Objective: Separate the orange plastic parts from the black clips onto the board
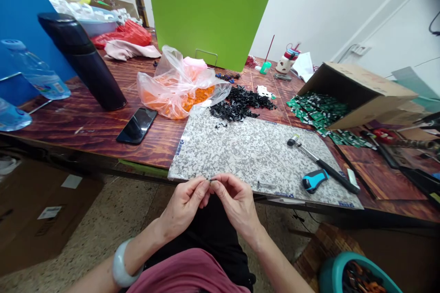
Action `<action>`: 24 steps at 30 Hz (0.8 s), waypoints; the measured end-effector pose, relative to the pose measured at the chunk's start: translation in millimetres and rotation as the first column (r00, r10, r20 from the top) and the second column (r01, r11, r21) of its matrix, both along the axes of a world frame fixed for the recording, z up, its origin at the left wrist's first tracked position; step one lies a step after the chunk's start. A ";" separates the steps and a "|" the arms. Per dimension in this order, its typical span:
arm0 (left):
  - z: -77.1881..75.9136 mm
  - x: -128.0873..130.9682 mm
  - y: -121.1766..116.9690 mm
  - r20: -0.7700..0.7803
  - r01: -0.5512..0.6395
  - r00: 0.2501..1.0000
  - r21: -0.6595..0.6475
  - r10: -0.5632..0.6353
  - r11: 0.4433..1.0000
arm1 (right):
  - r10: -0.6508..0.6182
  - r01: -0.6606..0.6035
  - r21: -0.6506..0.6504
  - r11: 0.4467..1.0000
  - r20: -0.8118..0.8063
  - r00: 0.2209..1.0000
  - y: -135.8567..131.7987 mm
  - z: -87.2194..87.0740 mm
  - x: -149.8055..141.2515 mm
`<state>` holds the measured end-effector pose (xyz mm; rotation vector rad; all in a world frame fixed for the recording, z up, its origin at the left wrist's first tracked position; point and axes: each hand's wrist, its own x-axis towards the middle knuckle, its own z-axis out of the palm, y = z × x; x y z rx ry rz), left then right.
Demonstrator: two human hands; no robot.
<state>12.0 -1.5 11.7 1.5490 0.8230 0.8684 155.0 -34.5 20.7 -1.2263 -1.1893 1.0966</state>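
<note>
My left hand (187, 201) and my right hand (235, 199) meet at the front edge of the table, over my lap. Both are closed in a pinch, fingertips touching, around a tiny dark piece (211, 181). Mostly covered by the fingers, its kind cannot be made out. Just beyond them lies a speckled grey board (240, 146). A heap of small black plastic parts (237, 103) rests at the board's far edge. To the right on the board are a small hammer (323, 165) and a blue-and-black tool handle (314, 180).
An orange-filled plastic bag (178, 89), a phone (136, 126) and a dark flask (89, 68) stand or lie left. At right, a tipped cardboard box (367, 87) spills green circuit boards (319, 110). A teal bucket (332, 274) is on the floor. A green panel (213, 9) rises behind.
</note>
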 end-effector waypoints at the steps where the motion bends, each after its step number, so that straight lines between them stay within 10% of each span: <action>1: 1.6 -0.6 -0.9 -0.003 0.007 1.000 0.023 -0.007 1.000 | -0.002 0.001 0.014 1.000 0.026 1.000 -1.0 1.7 -0.4; 11: -2.9 1.2 6.3 0.042 -0.086 0.995 -0.052 0.088 0.995 | -0.024 -0.009 0.117 0.993 0.272 0.962 18.6 11.8 -6.4; 15: -9.2 -1.0 22.0 0.058 -0.112 0.990 -0.231 0.129 0.966 | 0.098 -0.142 0.057 0.988 0.476 0.874 62.3 1.9 15.4; 24: -6.1 -12.2 28.5 0.173 -0.126 0.960 -0.439 0.221 0.890 | -0.225 0.153 0.166 0.974 0.766 0.602 171.2 -23.5 81.2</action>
